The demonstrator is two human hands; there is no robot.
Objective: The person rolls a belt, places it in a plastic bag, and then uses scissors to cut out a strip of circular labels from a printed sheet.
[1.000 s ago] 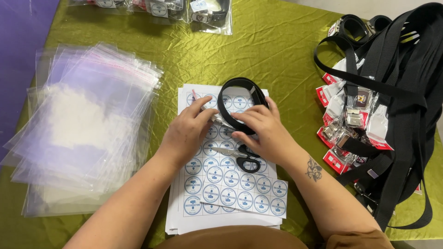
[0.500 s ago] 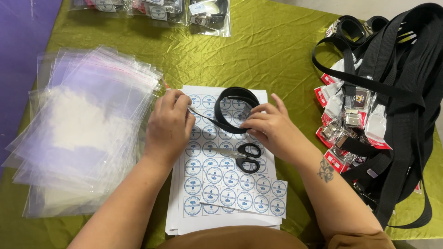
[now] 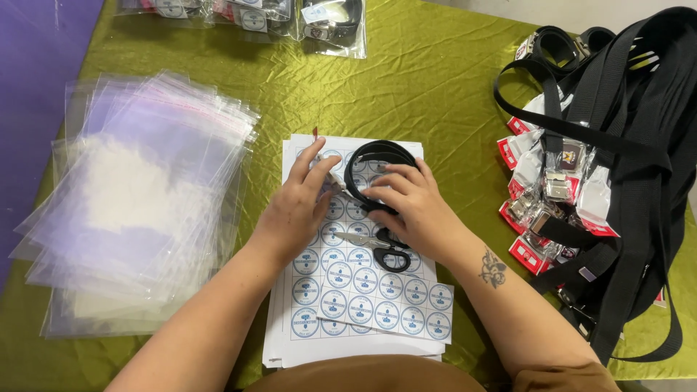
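Both hands meet over the sticker sheets (image 3: 363, 290), white pages printed with rows of round blue-and-white labels. Left hand (image 3: 298, 207) pinches a small clear bag (image 3: 328, 178) with a red strip at its top edge; right hand (image 3: 406, 207) grips a coiled black belt (image 3: 377, 156), a neat flat loop resting on the sheets' upper part. Black-handled scissors (image 3: 381, 250) lie on the sheets just below the right hand. Left of the sheets spreads a loose stack of clear bags (image 3: 138, 196). Right of them lies a heap of black belts (image 3: 624, 160) with red-and-white packets (image 3: 523, 156). Above the sheets, bagged belts (image 3: 334, 22) line the green cloth (image 3: 435, 72).
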